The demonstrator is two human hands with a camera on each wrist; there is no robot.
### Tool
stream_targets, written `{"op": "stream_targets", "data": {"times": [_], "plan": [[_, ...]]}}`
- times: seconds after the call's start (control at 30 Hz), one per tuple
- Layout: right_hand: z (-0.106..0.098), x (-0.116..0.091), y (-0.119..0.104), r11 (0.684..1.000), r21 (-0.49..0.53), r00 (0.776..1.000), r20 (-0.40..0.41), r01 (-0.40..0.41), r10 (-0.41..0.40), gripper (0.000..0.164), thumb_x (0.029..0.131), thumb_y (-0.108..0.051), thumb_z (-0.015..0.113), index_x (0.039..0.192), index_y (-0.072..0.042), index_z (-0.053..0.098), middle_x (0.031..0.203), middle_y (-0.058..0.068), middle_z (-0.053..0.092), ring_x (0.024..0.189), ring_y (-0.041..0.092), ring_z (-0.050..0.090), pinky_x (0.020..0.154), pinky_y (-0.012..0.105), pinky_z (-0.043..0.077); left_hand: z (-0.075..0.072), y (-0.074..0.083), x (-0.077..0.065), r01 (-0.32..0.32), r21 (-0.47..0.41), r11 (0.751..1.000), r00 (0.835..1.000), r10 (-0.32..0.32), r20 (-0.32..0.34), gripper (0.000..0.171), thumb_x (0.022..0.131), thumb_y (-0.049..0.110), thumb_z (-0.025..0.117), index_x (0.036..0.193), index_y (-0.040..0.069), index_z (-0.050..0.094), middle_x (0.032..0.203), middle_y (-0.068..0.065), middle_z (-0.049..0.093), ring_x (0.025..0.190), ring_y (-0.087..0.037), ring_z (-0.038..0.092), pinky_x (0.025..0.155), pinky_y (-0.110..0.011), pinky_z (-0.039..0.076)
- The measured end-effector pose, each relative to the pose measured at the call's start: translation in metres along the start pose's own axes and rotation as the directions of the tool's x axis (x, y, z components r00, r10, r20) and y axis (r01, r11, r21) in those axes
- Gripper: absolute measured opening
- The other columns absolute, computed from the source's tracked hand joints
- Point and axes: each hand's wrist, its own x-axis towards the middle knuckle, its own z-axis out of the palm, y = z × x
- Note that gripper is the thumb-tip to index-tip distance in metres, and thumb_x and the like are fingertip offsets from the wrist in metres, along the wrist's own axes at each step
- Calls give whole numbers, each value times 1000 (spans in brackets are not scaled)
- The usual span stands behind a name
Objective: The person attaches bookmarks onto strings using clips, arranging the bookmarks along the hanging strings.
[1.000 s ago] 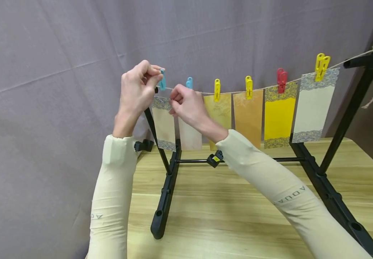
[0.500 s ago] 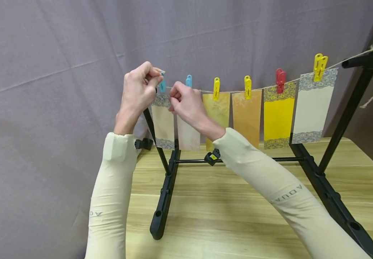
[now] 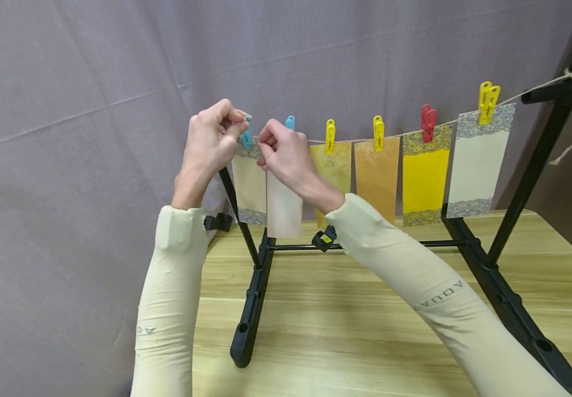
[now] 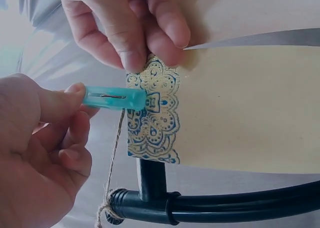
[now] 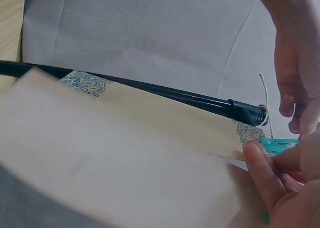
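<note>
My left hand (image 3: 212, 146) pinches the upper end of a blue clothespin (image 4: 112, 96). The clothespin's lower end overlaps the patterned top edge of a cream card (image 4: 240, 107) with blue lace bands, at the left end of a twine line (image 4: 114, 153). With thumb and fingertips, my right hand (image 3: 290, 160) holds that card by its upper right corner. Just behind the right hand hangs a pale plain card (image 3: 286, 209), its top hidden by the hand, with another blue clothespin (image 3: 290, 122) showing above it.
Yellow and red clothespins hold further cards along the line, among them an orange card (image 3: 377, 176), a bright yellow card (image 3: 423, 176) and a white lace-edged card (image 3: 479, 165). A black frame (image 3: 514, 207) carries the twine over a wooden table (image 3: 345, 331). Behind hangs a grey cloth (image 3: 92, 138).
The left hand has lowered the blue clothespin onto the cream card's top edge. The cream card has risen slightly with the right hand, and the pale card has swung a little left.
</note>
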Motion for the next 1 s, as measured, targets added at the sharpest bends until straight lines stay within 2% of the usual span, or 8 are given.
{"op": "stream_targets", "data": {"times": [0.2, 0.33, 0.53, 0.67, 0.8, 1.0], "plan": [[2, 2, -1, 999, -32, 1000, -26, -1, 0, 4, 95, -2, 56, 95, -2, 60, 84, 12, 72, 68, 19, 72, 58, 18, 55, -1, 3, -1, 34, 54, 998, 998, -37, 55, 9, 95, 14, 63, 95, 5, 65, 108, -5, 74, 72, -13, 58, 60, -22, 40], [3, 1, -1, 998, -70, 1000, -16, 6, -7, 4, 94, -2, 56, 94, -3, 60, 84, 11, 73, 69, 17, 72, 58, 19, 55, -3, 4, 0, 64, 80, 995, 991, -73, 116, 11, 95, 15, 61, 102, 6, 63, 102, -6, 72, 76, -15, 59, 66, -25, 43], [0, 0, -2, 964, -255, 998, 12, 68, -67, 7, 95, -5, 55, 95, -5, 61, 79, 5, 72, 65, 13, 70, 55, 23, 50, -1, 3, 0, 53, 89, 995, 987, -66, 148, 12, 96, 17, 61, 105, 9, 62, 106, -6, 71, 79, -16, 60, 70, -27, 43], [-2, -3, -5, 940, -332, 996, 54, 84, -69, 8, 96, -7, 53, 98, -6, 60, 74, 4, 67, 59, 14, 61, 52, 25, 43, 0, 1, 0, 61, 84, 995, 986, -73, 148, 13, 96, 19, 61, 106, 10, 63, 109, -7, 72, 79, -16, 61, 69, -27, 44], [-6, -9, -8, 939, -332, 994, 81, 93, -70, 10, 97, -9, 50, 100, -5, 59, 71, 4, 61, 55, 15, 54, 49, 24, 39, -1, 0, -2, 78, 72, 994, 985, -88, 150, 18, 97, 23, 59, 110, 11, 63, 114, -7, 71, 82, -17, 64, 70, -27, 47], [-14, -27, -6, 962, -254, 989, 128, 98, -67, 12, 99, -12, 48, 96, -5, 58, 70, 3, 63, 53, 13, 56, 48, 24, 44, -5, -2, -11, 117, 27, 993, 986, -120, 113, 25, 99, 28, 56, 118, 13, 61, 123, -5, 67, 85, -15, 64, 70, -27, 48]]}}
